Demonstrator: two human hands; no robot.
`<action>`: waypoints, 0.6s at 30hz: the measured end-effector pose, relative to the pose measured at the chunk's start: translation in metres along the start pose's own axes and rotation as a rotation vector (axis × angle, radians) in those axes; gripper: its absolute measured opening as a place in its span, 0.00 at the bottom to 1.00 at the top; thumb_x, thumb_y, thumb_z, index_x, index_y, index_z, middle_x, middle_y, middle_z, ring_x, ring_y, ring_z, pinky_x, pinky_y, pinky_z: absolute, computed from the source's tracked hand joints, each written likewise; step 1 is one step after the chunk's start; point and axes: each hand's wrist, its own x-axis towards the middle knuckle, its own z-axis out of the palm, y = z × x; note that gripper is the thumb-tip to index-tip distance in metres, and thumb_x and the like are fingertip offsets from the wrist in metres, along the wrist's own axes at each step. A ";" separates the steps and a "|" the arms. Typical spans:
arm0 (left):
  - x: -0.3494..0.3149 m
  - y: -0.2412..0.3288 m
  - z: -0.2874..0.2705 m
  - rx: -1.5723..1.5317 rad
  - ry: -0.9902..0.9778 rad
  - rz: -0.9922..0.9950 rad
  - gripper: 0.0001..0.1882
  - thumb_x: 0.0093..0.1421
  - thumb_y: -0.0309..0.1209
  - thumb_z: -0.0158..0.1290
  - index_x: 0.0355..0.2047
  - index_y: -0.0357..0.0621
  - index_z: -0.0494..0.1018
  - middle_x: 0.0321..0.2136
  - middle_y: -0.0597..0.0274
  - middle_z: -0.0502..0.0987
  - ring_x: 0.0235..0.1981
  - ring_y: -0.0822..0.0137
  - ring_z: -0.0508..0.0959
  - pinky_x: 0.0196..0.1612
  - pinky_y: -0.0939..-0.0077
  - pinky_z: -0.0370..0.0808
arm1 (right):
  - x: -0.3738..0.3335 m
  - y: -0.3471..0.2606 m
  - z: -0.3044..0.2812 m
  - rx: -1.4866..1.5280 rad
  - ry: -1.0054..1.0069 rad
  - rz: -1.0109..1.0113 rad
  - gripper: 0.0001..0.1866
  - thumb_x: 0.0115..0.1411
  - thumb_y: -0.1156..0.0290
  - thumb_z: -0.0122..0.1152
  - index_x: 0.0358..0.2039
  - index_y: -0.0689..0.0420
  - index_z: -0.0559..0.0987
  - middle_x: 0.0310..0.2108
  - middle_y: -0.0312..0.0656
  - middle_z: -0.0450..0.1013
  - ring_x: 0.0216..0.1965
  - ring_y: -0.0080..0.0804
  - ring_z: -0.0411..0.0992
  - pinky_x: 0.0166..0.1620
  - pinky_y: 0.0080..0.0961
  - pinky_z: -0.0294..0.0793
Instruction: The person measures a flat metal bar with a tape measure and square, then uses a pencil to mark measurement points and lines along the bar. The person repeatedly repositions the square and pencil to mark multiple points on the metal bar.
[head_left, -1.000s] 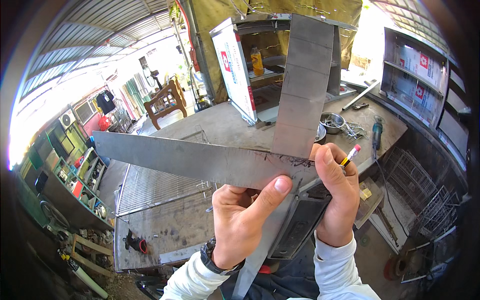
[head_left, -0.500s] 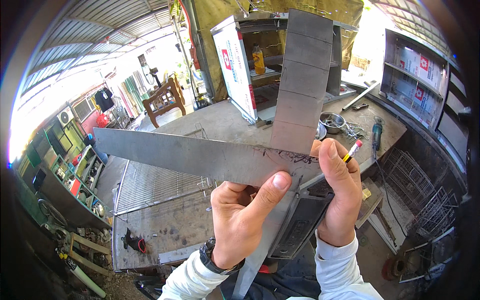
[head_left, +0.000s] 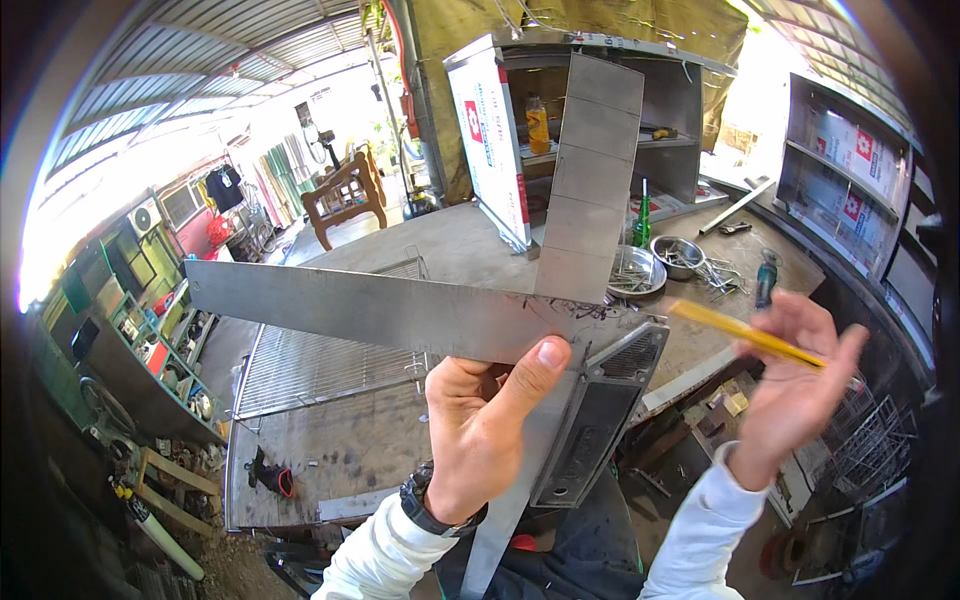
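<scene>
My left hand (head_left: pixel 475 440) pinches two flat grey metal strips where they cross, thumb on top. One strip (head_left: pixel 350 305) reaches out to the left and carries dark scribbled marks at its right end. The other strip (head_left: pixel 597 175), crossed by several thin lines, slants up and away, and a grey length also shows below the hand. My right hand (head_left: pixel 795 390) is apart from the metal, off to the right, with a yellow pencil (head_left: pixel 740 330) held loosely in its fingers; both are blurred. Just under the crossing is a dark box-shaped object with a grille (head_left: pixel 590 430).
Below the strips is a worktable (head_left: pixel 370 460) with a wire rack (head_left: pixel 320 365) on it. Metal bowls (head_left: pixel 678 257), a green bottle (head_left: pixel 641 222) and a power tool (head_left: pixel 767 277) stand at the right. Behind is an open cabinet (head_left: pixel 490 150) with a yellow bottle inside.
My right hand has left the strips' crossing and moved right with the pencil, which now points left. My left hand keeps its grip. The upright strip appears slightly lower.
</scene>
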 end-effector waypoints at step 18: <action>-0.007 0.008 0.010 0.050 -0.039 -0.027 0.06 0.64 0.28 0.64 0.38 0.39 0.81 0.32 0.70 0.80 0.31 0.83 0.71 0.34 0.87 0.65 | 0.015 -0.040 -0.015 -0.008 -0.770 -0.301 0.09 0.50 0.80 0.63 0.34 0.66 0.79 0.27 0.50 0.77 0.23 0.30 0.77 0.32 0.23 0.80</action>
